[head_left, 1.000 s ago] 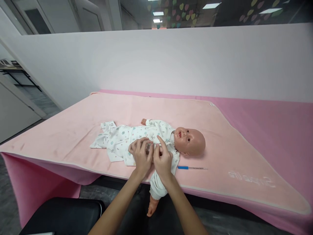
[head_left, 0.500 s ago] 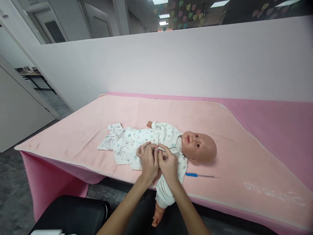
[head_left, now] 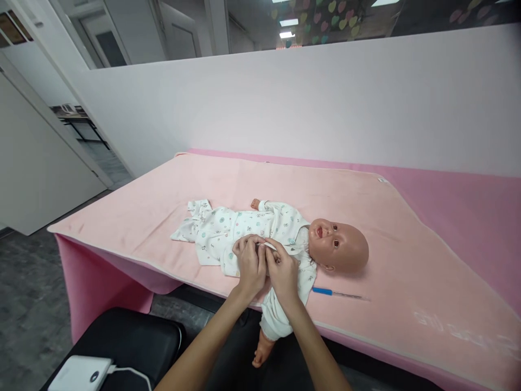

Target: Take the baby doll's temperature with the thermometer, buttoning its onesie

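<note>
A baby doll [head_left: 340, 245] lies on its back, head to the right, dressed in a white patterned baby outfit [head_left: 220, 231]. Over its chest, my left hand [head_left: 251, 260] and my right hand [head_left: 283, 269] meet fingertip to fingertip. Both are closed in a pinch on the outfit's cloth; the exact edge or fastening between the fingers is hidden. One doll arm hangs toward me over the table's front edge, its sleeve [head_left: 275, 315] below my wrists. Beside the doll's shoulder rests a thin metal tool with a blue handle [head_left: 322, 291].
A pale pink blanket [head_left: 407, 260] covers the table over a darker pink cloth [head_left: 480, 212]. Behind it stands a white wall [head_left: 285, 108]. At the lower left is a black chair [head_left: 134, 336] bearing a white power bank [head_left: 81, 373] with a cable.
The view has shifted slightly, bringing the power bank further into sight. My hands stay pinched at the same place on the outfit, and the doll lies as before.
</note>
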`<state>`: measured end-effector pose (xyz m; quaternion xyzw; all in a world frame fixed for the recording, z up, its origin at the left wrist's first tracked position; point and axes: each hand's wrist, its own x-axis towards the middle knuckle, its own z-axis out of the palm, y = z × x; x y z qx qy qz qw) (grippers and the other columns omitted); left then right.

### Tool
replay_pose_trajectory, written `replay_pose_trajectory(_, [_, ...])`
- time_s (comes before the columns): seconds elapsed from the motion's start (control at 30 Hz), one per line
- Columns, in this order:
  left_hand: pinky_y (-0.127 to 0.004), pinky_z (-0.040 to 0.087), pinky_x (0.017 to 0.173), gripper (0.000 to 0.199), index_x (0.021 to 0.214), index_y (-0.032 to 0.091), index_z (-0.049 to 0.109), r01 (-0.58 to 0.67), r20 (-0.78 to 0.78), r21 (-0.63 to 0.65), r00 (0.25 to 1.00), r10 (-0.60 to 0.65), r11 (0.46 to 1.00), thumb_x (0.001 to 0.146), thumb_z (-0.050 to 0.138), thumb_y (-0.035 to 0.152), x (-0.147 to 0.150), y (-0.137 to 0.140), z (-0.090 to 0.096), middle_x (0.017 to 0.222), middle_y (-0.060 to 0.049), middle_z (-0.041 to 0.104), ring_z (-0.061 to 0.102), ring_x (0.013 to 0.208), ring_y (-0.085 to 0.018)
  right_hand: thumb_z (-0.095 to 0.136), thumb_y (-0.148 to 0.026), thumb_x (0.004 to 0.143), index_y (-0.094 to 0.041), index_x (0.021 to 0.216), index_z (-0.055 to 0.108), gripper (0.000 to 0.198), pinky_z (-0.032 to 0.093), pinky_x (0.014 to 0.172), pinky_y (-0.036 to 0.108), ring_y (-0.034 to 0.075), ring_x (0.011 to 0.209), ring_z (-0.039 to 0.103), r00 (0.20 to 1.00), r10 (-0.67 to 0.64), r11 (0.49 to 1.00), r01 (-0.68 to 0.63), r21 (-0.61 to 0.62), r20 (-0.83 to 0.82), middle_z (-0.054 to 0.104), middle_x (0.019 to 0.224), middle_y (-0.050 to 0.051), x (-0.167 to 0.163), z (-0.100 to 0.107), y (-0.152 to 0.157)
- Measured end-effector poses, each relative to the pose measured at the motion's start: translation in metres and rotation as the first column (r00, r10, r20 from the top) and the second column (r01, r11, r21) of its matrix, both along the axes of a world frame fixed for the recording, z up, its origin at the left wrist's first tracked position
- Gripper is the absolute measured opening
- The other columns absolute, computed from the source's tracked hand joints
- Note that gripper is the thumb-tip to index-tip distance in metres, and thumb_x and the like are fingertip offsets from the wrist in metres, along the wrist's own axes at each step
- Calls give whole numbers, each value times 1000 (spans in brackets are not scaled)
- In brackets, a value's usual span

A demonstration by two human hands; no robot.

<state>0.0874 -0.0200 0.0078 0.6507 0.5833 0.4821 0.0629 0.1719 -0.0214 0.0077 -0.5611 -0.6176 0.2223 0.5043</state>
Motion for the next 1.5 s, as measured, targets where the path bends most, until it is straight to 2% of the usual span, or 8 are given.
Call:
replay_pose_trajectory(0.17, [-38, 28, 87, 17, 89, 21, 49, -12, 21, -10, 1000, 12, 1000, 88, 33, 26, -1, -1, 1, 91, -4, 57, 48, 92, -18, 41, -36, 86, -18, 100, 65, 33, 45, 61, 26, 18, 70, 63, 1000, -1, 1000, 1, -16, -10, 70, 86, 7, 0, -3, 1])
replay_pose_trajectory(0.33, [-38, 29, 88, 16, 89, 21, 50, -33, 15, 9, 999, 33, 999, 89, 35, 27, 0, -5, 3, 95, -4, 56, 45, 98, -19, 40, -34, 86, -17, 98, 65, 33, 46, 70, 28, 20, 80, 64, 999, 0, 999, -1, -36, -39, 70, 92, 8, 0, -4, 1])
replay_pose_trajectory(0.7, [-41, 29, 93, 17, 83, 24, 62, -152, -22, 59, 988, 153, 987, 85, 47, 30, -2, -12, 1, 108, -6, 49, 40, 108, -23, 36, -36, 87, -14, 95, 65, 37, 44, 62, 28, 21, 72, 63, 999, -45, 997, 46, -61, 16, 70, 84, 11, 0, -8, 1])
replay_pose_trajectory(0.9, [-41, 28, 93, 17, 82, 24, 64, -132, -74, 70, 988, 137, 989, 84, 48, 29, -10, -11, 2, 108, -5, 53, 42, 108, -23, 32, -36, 89, -12, 101, 64, 42, 43, 62, 27, 21, 71, 63, 996, -57, 997, 60, -37, 68, 69, 84, 12, 0, -4, 0])
replay_pose_trajectory(1.03, [-42, 27, 95, 20, 96, 26, 61, -168, -34, 26, 985, 169, 985, 85, 46, 32, -25, -4, 2, 108, -3, 56, 43, 109, -22, 29, -36, 89, -10, 107, 61, 45, 45, 64, 28, 22, 77, 63, 999, -53, 998, 53, -23, -11, 68, 90, 14, -1, -6, 0])
replay_pose_trajectory(1.27, [-44, 21, 99, 23, 101, 32, 61, -148, -65, -51, 987, 144, 988, 87, 42, 35, -37, -4, -2, 115, -1, 53, 34, 119, -23, 30, -34, 90, -10, 120, 52, 44, 41, 49, 23, 14, 51, 56, 992, -71, 997, 73, 9, -109, 65, 66, 7, -2, -4, -3])
replay_pose_trajectory(1.4, [-43, 22, 99, 21, 96, 27, 60, -121, -29, -36, 992, 120, 992, 85, 43, 32, -34, -6, -1, 112, -2, 54, 38, 115, -22, 30, -30, 89, -11, 129, 45, 46, 39, 48, 21, 14, 51, 56, 989, 72, 991, -85, 100, 130, 66, 67, 7, -14, 2, -6])
replay_pose_trajectory(1.5, [-41, 26, 95, 16, 89, 24, 59, -134, 30, -6, 990, 135, 991, 83, 45, 27, -35, -6, 0, 105, -2, 57, 43, 107, -21, 29, -26, 89, -13, 125, 49, 44, 40, 52, 22, 15, 58, 60, 952, 204, 976, -217, 33, 227, 66, 68, 7, -25, 4, -2])
